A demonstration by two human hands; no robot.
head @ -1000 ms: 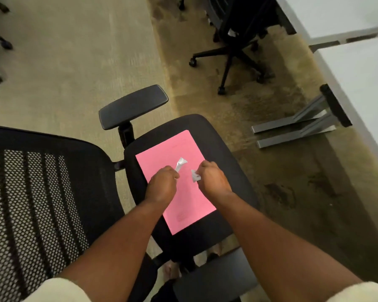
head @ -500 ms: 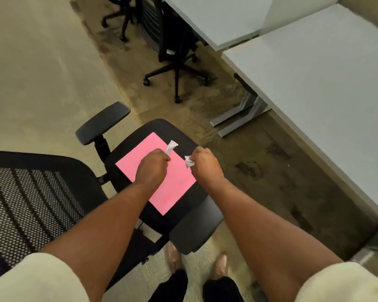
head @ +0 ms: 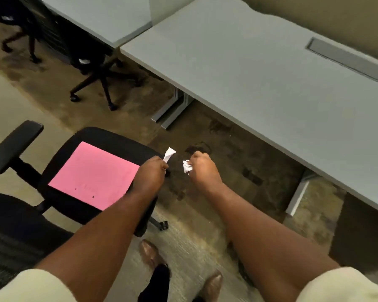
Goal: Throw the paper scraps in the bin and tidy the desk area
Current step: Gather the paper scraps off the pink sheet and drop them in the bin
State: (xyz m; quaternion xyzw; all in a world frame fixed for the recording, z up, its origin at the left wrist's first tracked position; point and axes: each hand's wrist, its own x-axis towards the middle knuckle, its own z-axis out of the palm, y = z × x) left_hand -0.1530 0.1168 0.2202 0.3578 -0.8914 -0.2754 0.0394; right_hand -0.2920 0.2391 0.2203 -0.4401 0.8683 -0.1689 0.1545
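I note the left hand [head: 150, 174] fisted on a white paper strip [head: 169, 154], at the office chair [head: 92, 171] seat's desk-side edge. The right hand [head: 202, 168] is clenched on a crumpled scrap [head: 187, 166], just beyond that edge over open carpet [head: 216, 138]. A pink sheet [head: 94, 174] lies flat on the seat. The desk [head: 271, 73] edge runs well apart from the chair, a clear floor strip between.

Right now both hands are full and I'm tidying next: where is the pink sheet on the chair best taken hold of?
Take the pink paper sheet by its near-right corner, which reaches the black chair seat's front edge. It lies flat, so slide a grip in from the front.
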